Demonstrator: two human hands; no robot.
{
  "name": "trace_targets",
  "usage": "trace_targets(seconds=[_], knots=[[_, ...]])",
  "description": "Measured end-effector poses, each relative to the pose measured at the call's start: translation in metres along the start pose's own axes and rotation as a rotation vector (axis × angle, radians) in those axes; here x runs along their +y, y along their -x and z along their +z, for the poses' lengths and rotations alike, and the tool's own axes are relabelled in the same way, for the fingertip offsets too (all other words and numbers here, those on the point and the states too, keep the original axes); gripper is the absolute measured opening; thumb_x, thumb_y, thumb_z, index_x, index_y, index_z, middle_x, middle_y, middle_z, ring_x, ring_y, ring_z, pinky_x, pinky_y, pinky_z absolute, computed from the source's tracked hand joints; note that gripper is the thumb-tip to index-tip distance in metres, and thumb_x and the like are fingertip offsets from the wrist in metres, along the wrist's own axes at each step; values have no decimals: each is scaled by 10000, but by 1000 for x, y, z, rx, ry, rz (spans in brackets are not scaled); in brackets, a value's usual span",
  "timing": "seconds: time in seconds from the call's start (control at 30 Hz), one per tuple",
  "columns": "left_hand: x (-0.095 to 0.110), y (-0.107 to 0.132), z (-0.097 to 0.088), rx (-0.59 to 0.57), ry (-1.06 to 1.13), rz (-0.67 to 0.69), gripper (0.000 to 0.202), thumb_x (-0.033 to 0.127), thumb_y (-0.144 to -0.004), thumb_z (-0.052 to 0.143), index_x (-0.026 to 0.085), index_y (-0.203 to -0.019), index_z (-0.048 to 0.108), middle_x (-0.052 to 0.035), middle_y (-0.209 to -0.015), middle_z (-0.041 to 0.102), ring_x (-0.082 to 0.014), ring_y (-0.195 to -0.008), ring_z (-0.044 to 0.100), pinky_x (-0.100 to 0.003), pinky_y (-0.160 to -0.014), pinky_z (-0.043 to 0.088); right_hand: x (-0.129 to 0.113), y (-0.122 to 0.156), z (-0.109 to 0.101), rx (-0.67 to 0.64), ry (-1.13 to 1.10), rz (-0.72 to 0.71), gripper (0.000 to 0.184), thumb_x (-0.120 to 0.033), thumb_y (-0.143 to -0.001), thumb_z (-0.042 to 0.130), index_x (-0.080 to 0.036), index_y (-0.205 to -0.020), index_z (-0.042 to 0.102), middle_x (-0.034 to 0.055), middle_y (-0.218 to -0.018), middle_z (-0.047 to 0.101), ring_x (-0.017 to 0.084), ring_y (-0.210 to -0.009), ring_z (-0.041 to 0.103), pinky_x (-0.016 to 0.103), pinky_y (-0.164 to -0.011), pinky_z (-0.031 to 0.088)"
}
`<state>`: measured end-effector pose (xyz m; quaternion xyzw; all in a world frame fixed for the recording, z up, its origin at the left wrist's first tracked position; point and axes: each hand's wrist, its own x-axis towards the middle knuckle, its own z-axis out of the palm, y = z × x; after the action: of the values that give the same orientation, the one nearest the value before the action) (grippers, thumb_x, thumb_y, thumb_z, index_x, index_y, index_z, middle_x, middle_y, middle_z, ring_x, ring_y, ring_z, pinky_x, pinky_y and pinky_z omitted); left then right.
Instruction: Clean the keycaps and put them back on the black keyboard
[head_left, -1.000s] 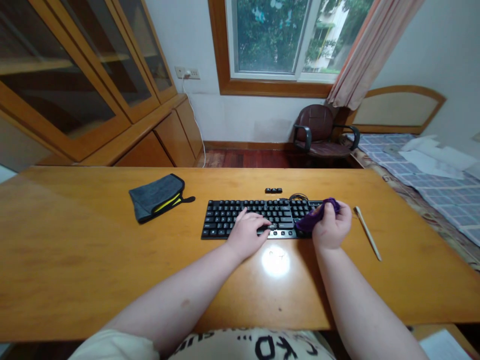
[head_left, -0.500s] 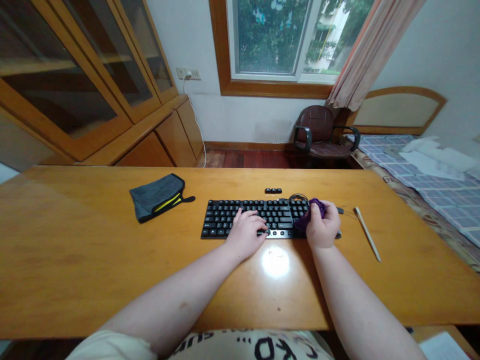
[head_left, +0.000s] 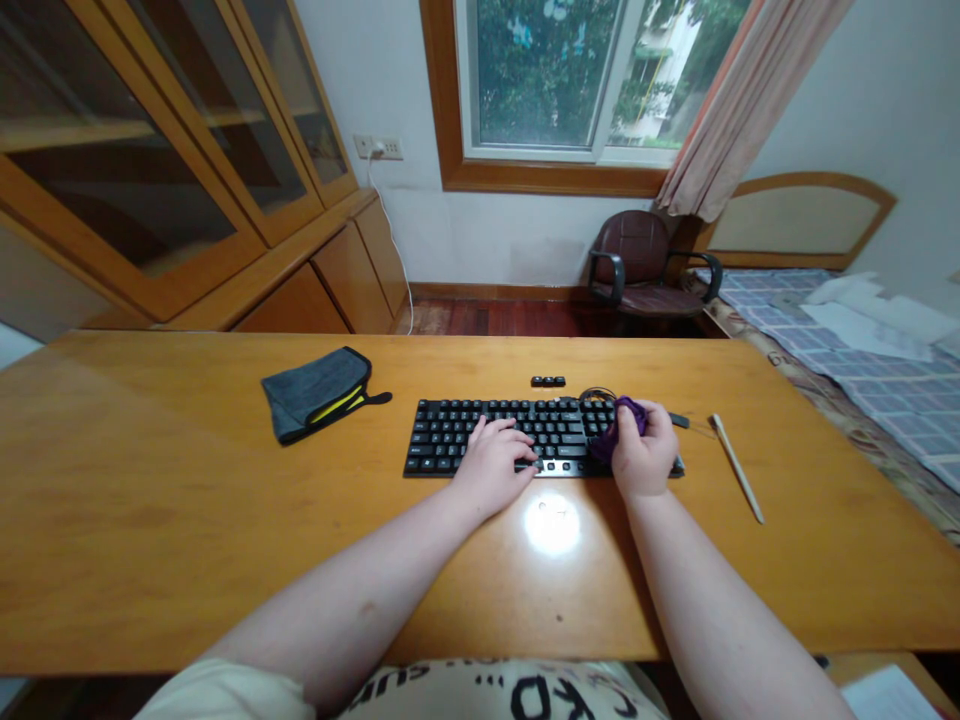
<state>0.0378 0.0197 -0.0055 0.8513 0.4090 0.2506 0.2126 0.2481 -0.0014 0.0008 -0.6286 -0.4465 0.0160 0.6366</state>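
A black keyboard (head_left: 480,435) lies on the wooden desk (head_left: 187,520) in front of me. My left hand (head_left: 493,463) rests on the middle of the keyboard with its fingers spread flat over the keys. My right hand (head_left: 643,450) is closed round a purple cloth (head_left: 621,428) and presses it onto the keys at the keyboard's right part. Several loose black keycaps (head_left: 547,381) sit in a short row just beyond the keyboard.
A grey folded cloth with a yellow edge (head_left: 319,393) lies at the left of the keyboard. A pale thin stick (head_left: 736,466) lies to the right. Beyond the desk stand a brown chair (head_left: 637,262), a wooden cabinet (head_left: 150,170) and a bed (head_left: 862,350).
My right hand has slid to the left with the purple cloth, from the keyboard's right end to over its keys. The left hand has stayed in place.
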Motion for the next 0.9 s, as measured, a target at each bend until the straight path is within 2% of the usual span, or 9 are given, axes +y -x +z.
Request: trace_targets(seconds=[0.23, 0.47, 0.7, 0.9], knots=[[0, -1, 0, -11, 5, -26, 86, 277, -690, 686, 257, -773, 695, 1, -993, 690, -261, -1151, 485, -585, -1052, 201, 2, 1, 1, -13, 9, 9, 216, -384, -768, 558, -170, -784, 586, 23, -716, 587, 180, -692, 546, 312, -676, 426], [3, 1, 0, 16, -52, 68, 91, 199, -694, 668, 252, -766, 684, 14, -919, 695, -251, -1141, 490, -599, -1081, 99, 3, 2, 1, -34, 1, 15, 209, -375, -777, 557, -169, -793, 589, 24, -718, 586, 179, -695, 544, 310, -674, 422], [0, 0, 1, 13, -1, 18, 83, 250, -691, 676, 252, -772, 697, -6, -904, 698, -236, -1091, 524, -590, -1060, 188, 6, 2, 1, -32, 18, 7, 220, -386, -772, 556, -171, -794, 596, 25, -732, 590, 182, -709, 547, 312, -681, 423], [0, 0, 0, 17, -47, 73, 90, 226, -698, 665, 259, -774, 700, -2, -877, 695, -240, -1092, 516, -597, -1076, 140, 6, 2, 1, -34, 16, 13, 225, -391, -776, 556, -170, -788, 599, 25, -721, 589, 181, -700, 544, 313, -681, 420]])
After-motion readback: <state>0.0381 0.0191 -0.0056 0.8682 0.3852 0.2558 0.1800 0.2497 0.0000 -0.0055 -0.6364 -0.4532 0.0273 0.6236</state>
